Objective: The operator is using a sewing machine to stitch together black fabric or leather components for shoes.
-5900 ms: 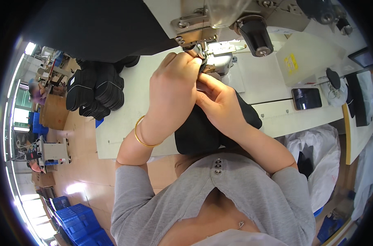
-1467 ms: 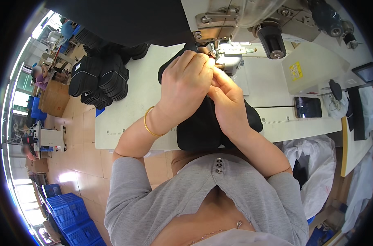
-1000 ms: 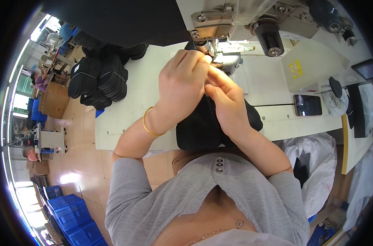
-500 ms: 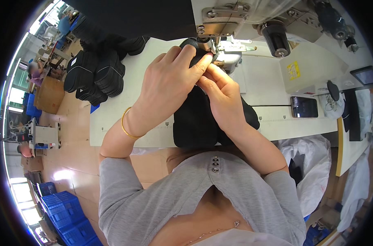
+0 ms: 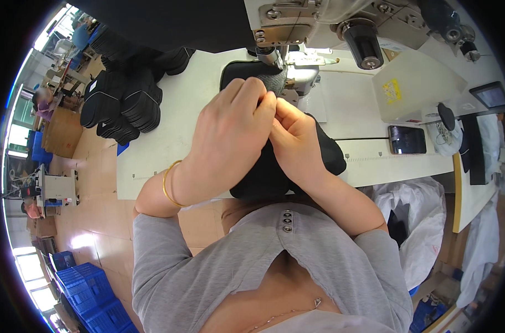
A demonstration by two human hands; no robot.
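Note:
In front of the sewing machine's presser foot, my left hand pinches the edge of a black fabric piece. A gray, textured patch of it shows beside the foot. My right hand meets the left fingertip to fingertip, its thumb and fingers closed on the same edge; the exact grip is partly hidden. More black fabric lies beneath both hands, reaching the table's front edge. Whether this is one piece with the part at the foot, I cannot tell.
Tied stacks of black sole-shaped pieces stand on the left of the white table. A phone lies at right, near a pale machine housing. Blue crates sit on the floor. A white plastic bag hangs below the table.
Both hands have drawn slightly toward me, away from the presser foot. More of the fabric, including its gray patch, now shows by the foot. The whole view has shifted a little.

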